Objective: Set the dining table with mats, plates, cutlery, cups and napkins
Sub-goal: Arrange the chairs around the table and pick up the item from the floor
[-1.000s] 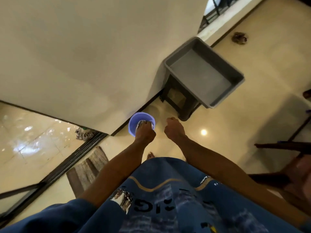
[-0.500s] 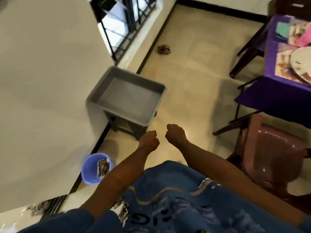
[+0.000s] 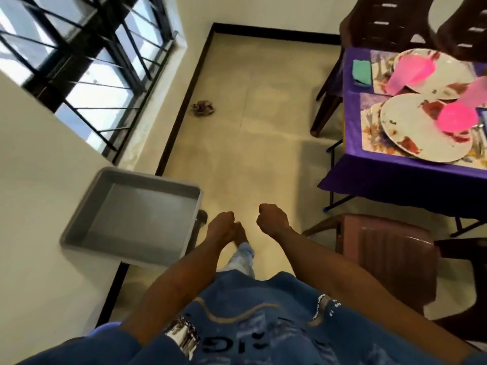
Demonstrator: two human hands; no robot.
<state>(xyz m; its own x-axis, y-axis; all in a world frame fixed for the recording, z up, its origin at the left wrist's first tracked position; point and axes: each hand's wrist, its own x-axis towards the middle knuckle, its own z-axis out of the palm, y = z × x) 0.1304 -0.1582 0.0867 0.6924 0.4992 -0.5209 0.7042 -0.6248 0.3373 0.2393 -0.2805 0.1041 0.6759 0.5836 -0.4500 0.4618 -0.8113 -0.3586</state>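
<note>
View has swung off the wall toward the bench (image 3: 395,169) — plates (image 3: 411,133), pink cups (image 3: 457,118), mats, a green napkin (image 3: 361,69) already laid there, right of me. Left hand (image 3: 221,227) and right hand (image 3: 271,219) curled closed, empty. Grey tray (image 3: 79,233) looks bare — I judge setting nearly done.

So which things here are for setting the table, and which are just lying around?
For the job:
purple table
near plate
far plate
pink cups
green napkin
mats
forks

Just lying about:
empty grey tub
crumpled thing on the floor
brown chair
</note>
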